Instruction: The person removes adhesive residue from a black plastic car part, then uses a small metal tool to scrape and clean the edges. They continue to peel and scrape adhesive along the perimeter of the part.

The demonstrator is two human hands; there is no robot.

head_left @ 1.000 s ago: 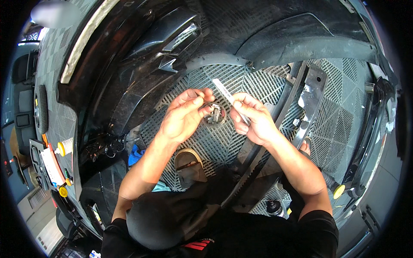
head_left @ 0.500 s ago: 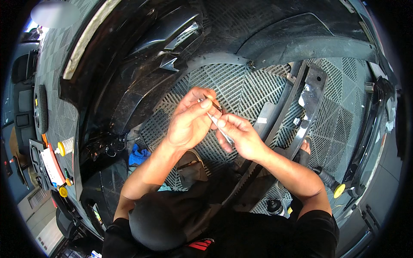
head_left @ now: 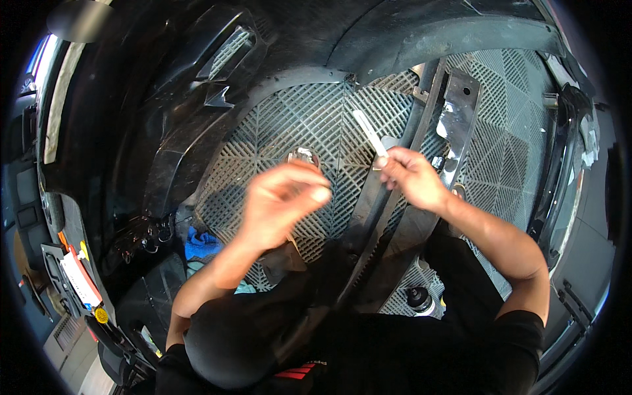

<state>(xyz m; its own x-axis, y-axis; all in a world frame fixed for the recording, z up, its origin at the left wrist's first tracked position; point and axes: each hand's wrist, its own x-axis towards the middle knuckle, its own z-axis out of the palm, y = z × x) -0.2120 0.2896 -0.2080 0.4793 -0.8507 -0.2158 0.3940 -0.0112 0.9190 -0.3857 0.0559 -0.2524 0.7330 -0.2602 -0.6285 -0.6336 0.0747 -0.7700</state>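
My right hand (head_left: 415, 176) pinches the lower end of a slim white stick-like tool (head_left: 368, 131), which points up and to the left. I cannot make out its exact kind. To its left, my left hand (head_left: 280, 204) is raised with its fingers curled toward the thumb and is slightly blurred. Whatever it may hold is too small or hidden to name. Just beyond its knuckles shows a shiny silvery thing (head_left: 304, 155); whether the hand touches it, I cannot tell. The two hands are apart, above the grey slatted floor tiles (head_left: 296, 118).
A large black car bumper (head_left: 289, 39) curves around the far and left sides. Long dark bars (head_left: 431, 99) lie on the right, with a shiny black part (head_left: 459, 108). Nearer are a blue cloth (head_left: 203, 243) and a black-topped bottle (head_left: 419, 299).
My hands have drawn apart. The right moved right and away with the white tool, which now points upward. The left moved down and nearer. The view has shifted slightly.
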